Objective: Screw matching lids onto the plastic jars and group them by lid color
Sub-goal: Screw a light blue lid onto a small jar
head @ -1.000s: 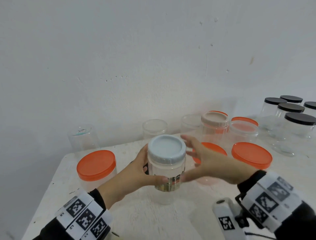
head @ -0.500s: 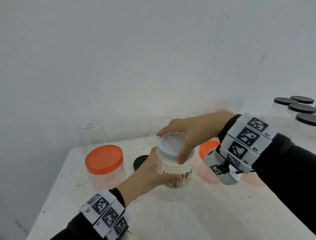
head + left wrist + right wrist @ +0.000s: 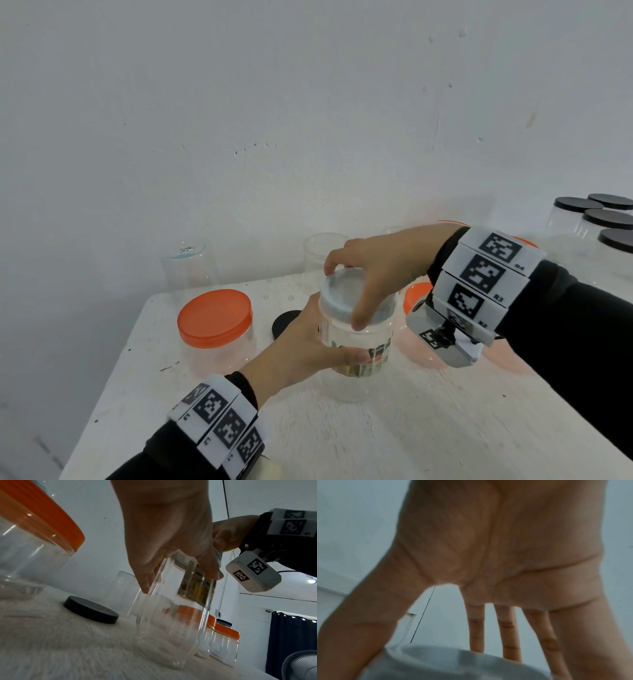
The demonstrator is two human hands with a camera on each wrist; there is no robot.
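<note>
A: We have the jar (image 3: pixel 356 346) mid-table, our left hand (image 3: pixel 301 349) wrapped round its wall, our right hand (image 3: pixel 376 270) gripping its pale lid (image 3: pixel 346 294).

B: Light, slick, thin plastic, we reckon; hold the ribbed rim. Left of the jar: a black lid (image 3: pixel 286 322), an orange-lidded jar (image 3: pixel 215 322).

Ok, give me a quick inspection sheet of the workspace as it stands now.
Surface: white table, scuffed.
Job's things: labelled jar with pale blue lid; orange-lidded jar at left; black-lidded jars far right.
Clutter: loose black lid; lidless jars by the wall.
Hands: left hand holds the jar body; right hand grips the lid from above.
Cables: nothing seen on the table.
Surroundings: white wall; fan, curtain.
</note>
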